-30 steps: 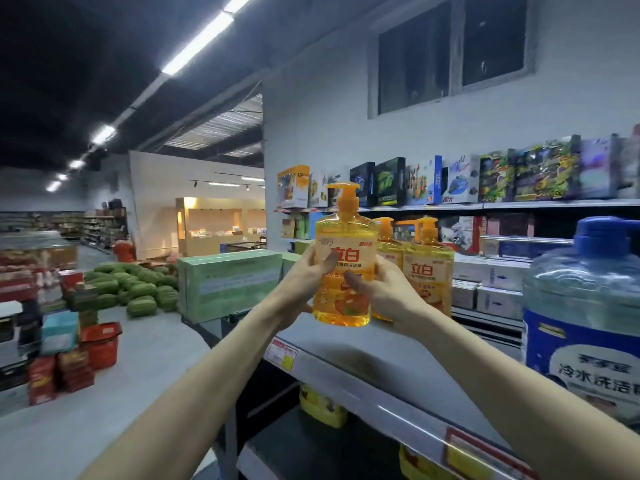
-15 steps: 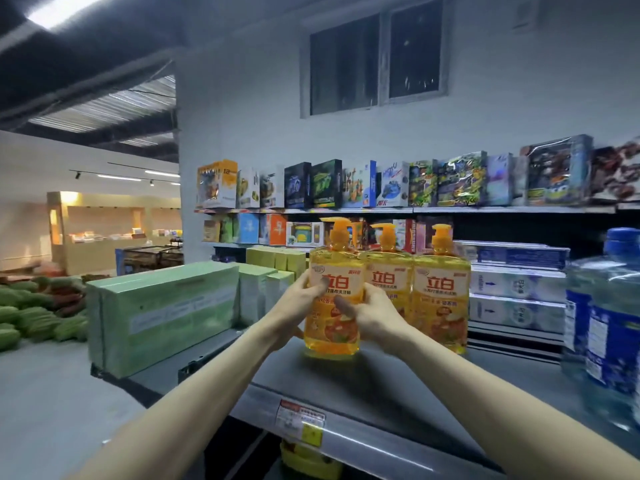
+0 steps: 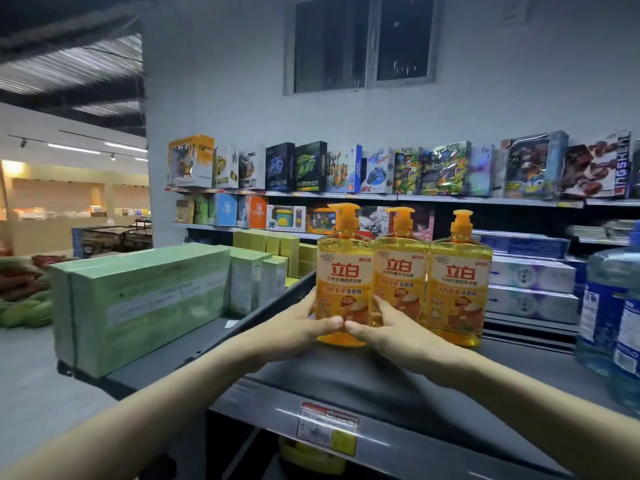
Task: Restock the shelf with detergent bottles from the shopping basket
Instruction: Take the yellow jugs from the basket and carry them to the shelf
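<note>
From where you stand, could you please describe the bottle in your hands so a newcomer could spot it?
On the dark grey shelf, between green cartons and blue jugs, three orange pump bottles stand in a row. It is the leftmost bottle, nearest the cartons, the only one gripped by both the left hand and right hand.

This aisle is sitting in a dim, bluish gloom, the only warm glow coming from the lit counter area (image 3: 69,202) at nine o'clock and thin ceiling strip lights (image 3: 74,148) at about ten o'clock. The orange detergent bottles (image 3: 401,271) at the centre are catching enough light to be reading sharp and saturated, while the green boxes (image 3: 138,299) at eight o'clock and the blue water jugs (image 3: 609,306) at three o'clock are going slightly soft. The wide lens is bowing the shelf edge (image 3: 415,445) at six o'clock, and the dark window (image 3: 363,43) at twelve o'clock is showing faint speckled glints.
</note>
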